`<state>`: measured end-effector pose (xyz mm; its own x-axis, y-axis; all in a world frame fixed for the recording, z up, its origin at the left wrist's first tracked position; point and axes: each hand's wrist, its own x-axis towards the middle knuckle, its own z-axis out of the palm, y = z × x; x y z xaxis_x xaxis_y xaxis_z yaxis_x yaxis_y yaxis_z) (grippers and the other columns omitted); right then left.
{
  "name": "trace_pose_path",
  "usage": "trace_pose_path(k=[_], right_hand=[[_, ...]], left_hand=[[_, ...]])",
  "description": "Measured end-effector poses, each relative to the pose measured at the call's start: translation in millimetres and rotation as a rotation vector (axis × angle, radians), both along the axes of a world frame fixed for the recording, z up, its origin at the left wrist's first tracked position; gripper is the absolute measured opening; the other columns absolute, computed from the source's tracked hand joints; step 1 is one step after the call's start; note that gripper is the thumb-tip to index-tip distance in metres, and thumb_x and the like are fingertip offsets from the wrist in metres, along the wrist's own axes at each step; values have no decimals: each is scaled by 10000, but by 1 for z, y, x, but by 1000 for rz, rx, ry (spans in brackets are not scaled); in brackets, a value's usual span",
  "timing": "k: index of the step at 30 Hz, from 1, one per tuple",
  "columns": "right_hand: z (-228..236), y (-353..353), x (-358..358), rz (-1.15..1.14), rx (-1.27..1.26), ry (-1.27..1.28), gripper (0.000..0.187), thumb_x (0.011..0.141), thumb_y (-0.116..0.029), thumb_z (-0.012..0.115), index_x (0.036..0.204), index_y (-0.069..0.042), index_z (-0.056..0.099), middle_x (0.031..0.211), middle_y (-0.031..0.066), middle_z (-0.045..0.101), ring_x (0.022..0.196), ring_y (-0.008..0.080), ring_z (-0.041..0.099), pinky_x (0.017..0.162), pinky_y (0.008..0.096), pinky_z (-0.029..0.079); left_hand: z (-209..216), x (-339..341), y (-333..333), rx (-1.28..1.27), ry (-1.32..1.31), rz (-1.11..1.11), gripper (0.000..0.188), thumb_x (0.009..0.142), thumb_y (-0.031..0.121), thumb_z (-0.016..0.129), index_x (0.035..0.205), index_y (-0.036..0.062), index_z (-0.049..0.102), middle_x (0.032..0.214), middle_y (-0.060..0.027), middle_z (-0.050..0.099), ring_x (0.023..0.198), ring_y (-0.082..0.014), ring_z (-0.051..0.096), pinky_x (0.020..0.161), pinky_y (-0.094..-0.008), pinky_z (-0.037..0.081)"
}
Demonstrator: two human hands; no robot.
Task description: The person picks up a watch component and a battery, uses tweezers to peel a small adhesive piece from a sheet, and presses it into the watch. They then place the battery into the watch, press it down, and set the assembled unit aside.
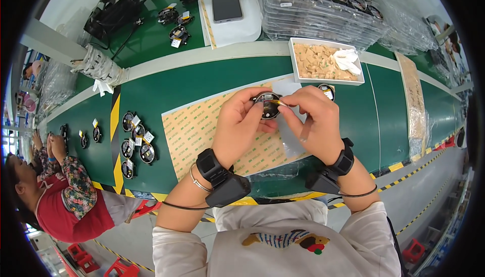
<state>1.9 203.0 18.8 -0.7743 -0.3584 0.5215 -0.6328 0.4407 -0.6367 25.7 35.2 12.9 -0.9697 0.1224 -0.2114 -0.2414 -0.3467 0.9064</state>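
Observation:
My left hand [243, 120] grips a small round black electronic assembly [271, 108] by its rim, thumb across its near side. At the right side of that assembly, my right hand [314, 118] pinches a small piece with yellow on it, too small to name for certain. Beneath both hands lies a tan adhesive sheet [197, 130] with rows of green print. A clear film [292, 144] lies on the sheet under my right hand. Just beyond that hand, another round assembly [327, 92] rests by a white box [327, 81] of small tan pieces and crumpled white tissue.
Several round assemblies [147, 153] are grouped left of the sheet. Stacked clear trays [323, 17] of assemblies stand at the back, near a phone [227, 4] on white paper. A wrapped cardboard strip [411, 100] lies at right. A co-worker in a red vest [65, 211] works at left.

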Motion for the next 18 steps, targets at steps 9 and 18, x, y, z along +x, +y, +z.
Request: trace_pose_path(k=[9, 18], right_hand=[[-1, -5, 3, 46, -400, -714, 87, 777, 19, 668, 769, -11, 586, 758, 1, 618, 648, 24, 527, 587, 172, 418], [-3, -8, 2, 52, -453, -758, 66, 801, 10, 648, 784, 8, 585, 739, 22, 625, 638, 39, 541, 596, 181, 437]], left_hand=[[1, 0, 5, -71, 42, 49, 226, 912, 5, 455, 1124, -39, 517, 940, -102, 623, 692, -152, 648, 595, -246, 557], [-3, 3, 13, -20, 156, 79, 274, 902, -31, 437, 1169, -41, 501, 1013, -108, 606, 820, -144, 636, 682, -254, 550]])
